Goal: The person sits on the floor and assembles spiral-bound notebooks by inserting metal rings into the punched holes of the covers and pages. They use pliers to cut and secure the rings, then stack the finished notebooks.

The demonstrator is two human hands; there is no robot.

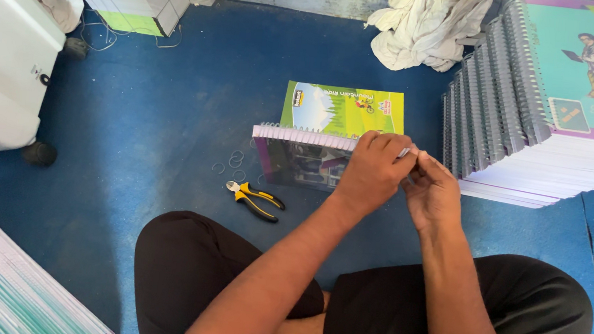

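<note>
A blue floor (197,88) fills most of the frame. At the upper right a tall stack of spiral notebooks (528,107) is seen leaning, its wire spines fanned toward the centre. A white machine (2,59) is cut off at the left edge, and another pile of notebooks (5,285) lies in the lower left corner. A crumpled white cloth (428,25) is heaped at the top, right of centre. At the centre a spiral notebook (312,150) lies on the floor, its green cover folded back. Just right of its wire spine the left hand (374,173) and the right hand (433,192) are brought together, both pinched on a small silvery piece (404,152) held between the fingertips; what it is cannot be told. Yellow-handled pliers (255,200) lie left of the hands, untouched, with small wire rings (234,163) scattered just above them.
</note>
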